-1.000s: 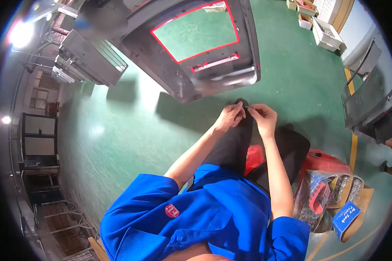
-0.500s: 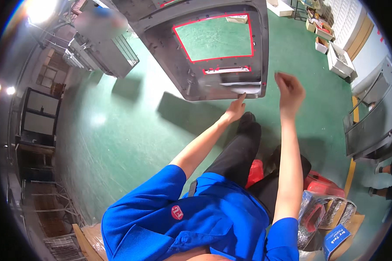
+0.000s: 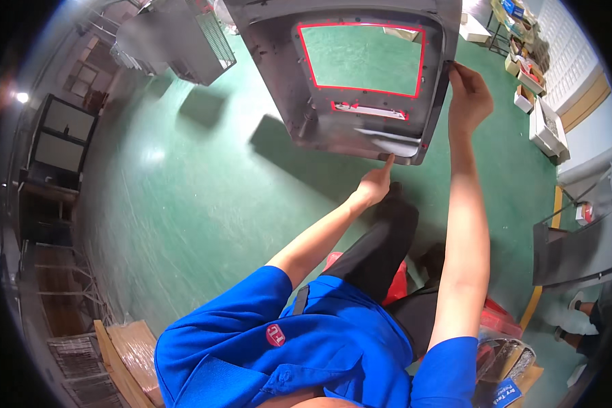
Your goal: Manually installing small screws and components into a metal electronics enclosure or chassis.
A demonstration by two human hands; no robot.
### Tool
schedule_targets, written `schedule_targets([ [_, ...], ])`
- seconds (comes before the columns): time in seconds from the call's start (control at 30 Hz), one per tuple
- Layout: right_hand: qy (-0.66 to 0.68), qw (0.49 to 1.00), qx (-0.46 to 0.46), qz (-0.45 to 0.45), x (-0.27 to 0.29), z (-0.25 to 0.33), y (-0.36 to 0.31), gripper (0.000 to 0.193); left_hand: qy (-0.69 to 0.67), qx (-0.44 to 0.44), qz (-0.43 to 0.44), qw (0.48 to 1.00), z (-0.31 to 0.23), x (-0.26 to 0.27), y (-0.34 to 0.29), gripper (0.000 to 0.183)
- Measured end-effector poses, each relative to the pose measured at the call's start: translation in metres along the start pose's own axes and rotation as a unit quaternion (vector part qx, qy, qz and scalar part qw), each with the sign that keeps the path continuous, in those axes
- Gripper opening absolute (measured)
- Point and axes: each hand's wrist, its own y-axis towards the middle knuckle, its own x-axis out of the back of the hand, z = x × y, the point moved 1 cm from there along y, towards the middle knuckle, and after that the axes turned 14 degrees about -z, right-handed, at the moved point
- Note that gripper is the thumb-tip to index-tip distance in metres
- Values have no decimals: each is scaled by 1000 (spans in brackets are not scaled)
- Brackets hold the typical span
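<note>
From where I stand, the big dark grey panel [image 3: 333, 132] is held up in front of the person, its lower edge clear of the green floor [image 3: 204, 204]; whatever carries it is out of sight. The left hand [image 3: 375, 185] has its index finger stretched to that lower edge, seemingly touching, the others curled; I can't tell whether they hide anything. At the side edge, the right hand [image 3: 470, 98] has thumb and fingertips drawn close together, though whether they pinch the rim or some small piece I can't tell.

The panel looks stiff, moulded and awkwardly broad, perhaps manageable but smooth enough to slip. I'd grip its thick outer rim on opposite sides, sparing the red edging [image 3: 306, 58] around the window opening, which looks easily scuffed.
</note>
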Motion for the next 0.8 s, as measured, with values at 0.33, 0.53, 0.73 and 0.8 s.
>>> schedule_targets([
  [0.33,-88,974,206,28,-3,25,18,14,33,4,16,999,-15,2,-6,80],
  [0.53,-97,985,131,51,-10,20,21,13,50,-24,-24,998,-20,0,-7,79],
  [0.73,-108,969,206,82,-25,9,35,7,17,-34,-43,998,-26,-3,-5,80],
  [0.8,-125,968,192,98,-26,4,42,7,11,-46,-56,997,-24,-7,-5,80],
])
